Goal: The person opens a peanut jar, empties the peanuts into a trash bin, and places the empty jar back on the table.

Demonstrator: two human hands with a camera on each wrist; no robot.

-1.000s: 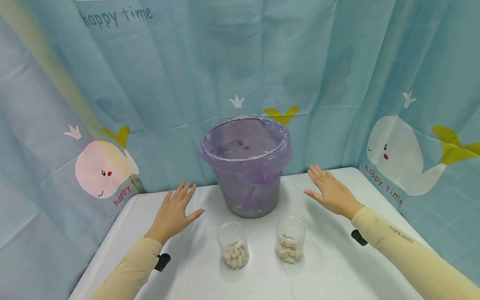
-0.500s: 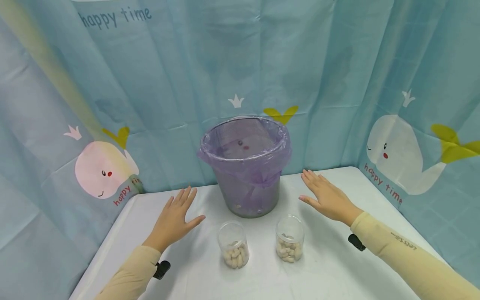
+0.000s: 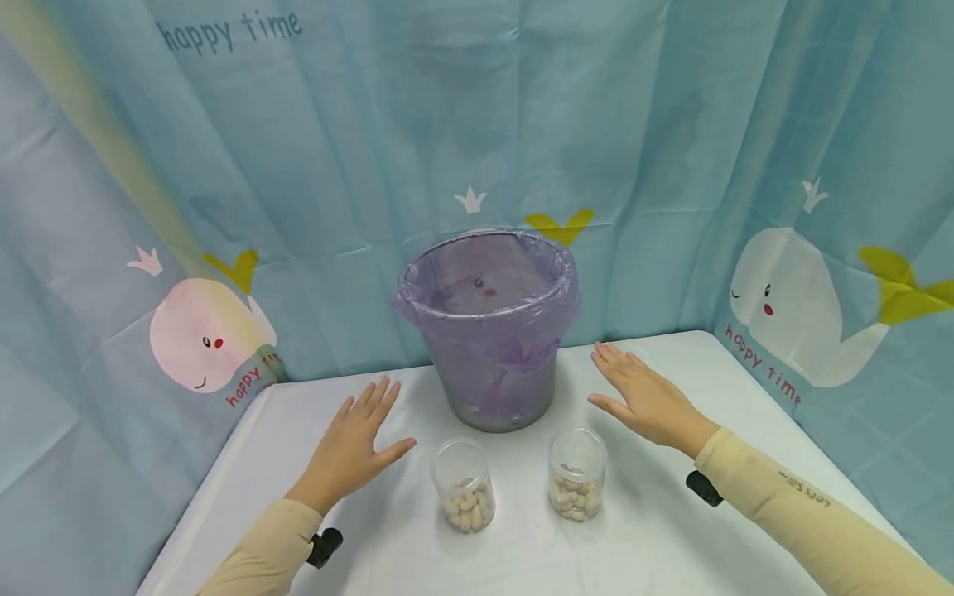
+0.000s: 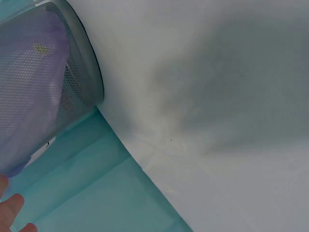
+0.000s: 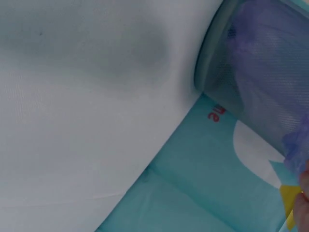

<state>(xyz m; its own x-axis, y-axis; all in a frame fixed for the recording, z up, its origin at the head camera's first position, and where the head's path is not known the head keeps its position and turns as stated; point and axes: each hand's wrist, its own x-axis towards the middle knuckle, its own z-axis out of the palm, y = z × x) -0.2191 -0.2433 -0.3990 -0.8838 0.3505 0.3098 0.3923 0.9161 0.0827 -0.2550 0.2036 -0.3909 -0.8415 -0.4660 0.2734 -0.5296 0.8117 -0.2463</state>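
Two clear cylindrical jars stand upright on the white table, each partly filled with pale, peanut-like pieces. My left hand is held over the table to the left of the left jar, fingers straight and thumb spread toward it. To the right of the right jar, my right hand hovers with straight fingers and holds nothing. Between and beyond the hands stands a mesh bin lined with a purple plastic bag. Fingertips show at the lower left corner of the left wrist view.
The white table meets a light blue curtain printed with whales at its back and sides. The bin stands at the table's back edge. Black wrist cameras sit under both sleeves.
My right hand has moved left and a little nearer, toward the bin and right jar. My left hand has shifted slightly right and nearer. The jars and bin stay in place.
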